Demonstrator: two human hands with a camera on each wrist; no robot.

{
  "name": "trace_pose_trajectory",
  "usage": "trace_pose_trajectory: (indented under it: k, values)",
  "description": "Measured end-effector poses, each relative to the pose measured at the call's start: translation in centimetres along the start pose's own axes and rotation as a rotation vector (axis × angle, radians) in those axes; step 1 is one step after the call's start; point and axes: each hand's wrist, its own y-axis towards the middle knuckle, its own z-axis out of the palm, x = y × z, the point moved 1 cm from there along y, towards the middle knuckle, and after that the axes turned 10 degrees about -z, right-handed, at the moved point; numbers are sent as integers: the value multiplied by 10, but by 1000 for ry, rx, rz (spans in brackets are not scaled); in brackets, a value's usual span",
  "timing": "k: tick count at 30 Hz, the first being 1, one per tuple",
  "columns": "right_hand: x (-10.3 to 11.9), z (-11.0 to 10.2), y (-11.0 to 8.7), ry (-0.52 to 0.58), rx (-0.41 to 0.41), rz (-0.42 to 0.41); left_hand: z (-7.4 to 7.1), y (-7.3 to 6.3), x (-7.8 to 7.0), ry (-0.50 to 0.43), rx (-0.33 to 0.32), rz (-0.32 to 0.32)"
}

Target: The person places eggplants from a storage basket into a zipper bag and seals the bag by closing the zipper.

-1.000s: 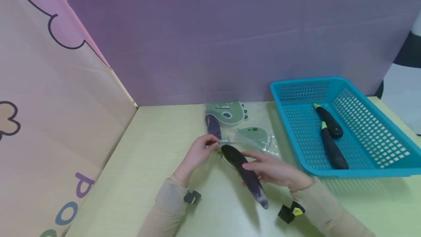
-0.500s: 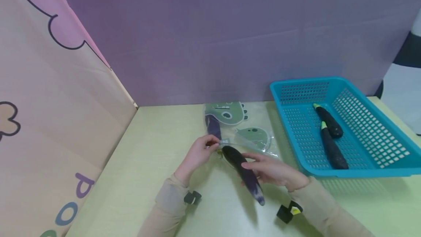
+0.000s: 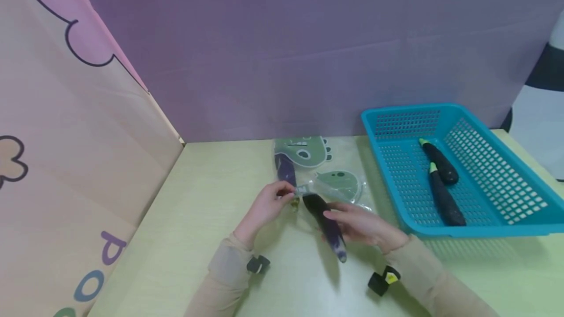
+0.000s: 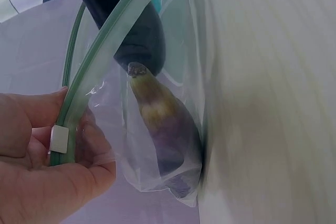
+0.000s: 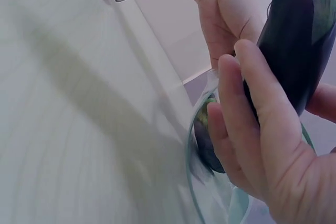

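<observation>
My left hand (image 3: 269,204) pinches the opening edge of a clear zip bag (image 3: 341,182) with green cartoon prints. In the left wrist view its fingers lie by the white slider (image 4: 59,138) on the green zip strip (image 4: 100,43). Inside the bag lies one eggplant (image 4: 168,124), its stem end towards the opening. My right hand (image 3: 363,226) grips a second, dark eggplant (image 3: 323,221), thumb on top and fingers along its side. This eggplant's far rounded end is within the bag's mouth, close to the other's stem; its pale-tipped end points back towards me.
To the right stands a blue perforated basket (image 3: 484,230) holding two eggplants, one farther back (image 3: 440,160) and one nearer (image 3: 447,202). A purple backdrop (image 3: 286,62) rises behind the pale table (image 3: 211,185); a printed panel (image 3: 79,150) borders the left.
My right hand has shifted slightly left and forward with the eggplant, whose pale tip has swung left and away from me. My left hand stays nearly still at the bag's edge.
</observation>
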Motion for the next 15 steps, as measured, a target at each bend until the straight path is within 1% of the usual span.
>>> trace_pose_trajectory:
  k: [8,15]
  values:
    - [-4,0,6,4,-48,-9,1,1,2,19,1,6]
    - [-8,-2,11,11,-88,-24,2,1,2,19,11,-5]
